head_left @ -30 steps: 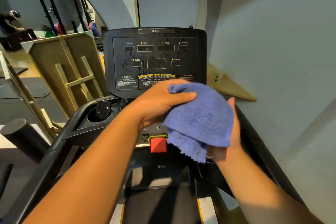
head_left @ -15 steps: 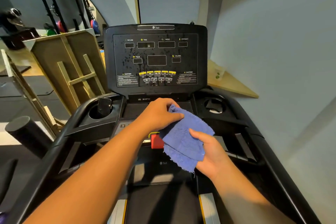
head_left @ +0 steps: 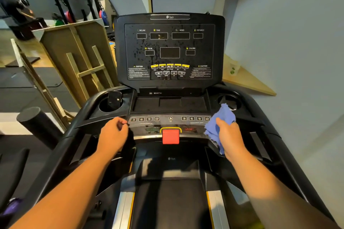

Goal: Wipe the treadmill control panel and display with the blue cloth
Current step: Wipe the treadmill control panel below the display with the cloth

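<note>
In the head view, my hands have parted. A moment ago both of them held the blue cloth (head_left: pixel 220 122) bunched in front of the display; now only my right hand (head_left: pixel 229 136) has it, fingers clamped around a wad of it, with one corner sticking up toward the right cup holder (head_left: pixel 229 101) and a ragged edge hanging below my palm. The cloth sits at the right end of the lower control panel (head_left: pixel 170 121), just beside the right row of number keys, seemingly touching the panel edge there.

My left hand (head_left: pixel 113 135) has let go and dropped to the left end of the same panel, fingers loosely curled on nothing, resting near the left keys. The red stop key (head_left: pixel 170 136) lies between my two hands.

The upright display (head_left: pixel 169 50) is spattered with droplets and streaks, so I judge no wiping has reached it yet. With the cloth handed over to one hand and the other bracing, I read this as the start of the wipe, probably across the lower panel first.
</note>
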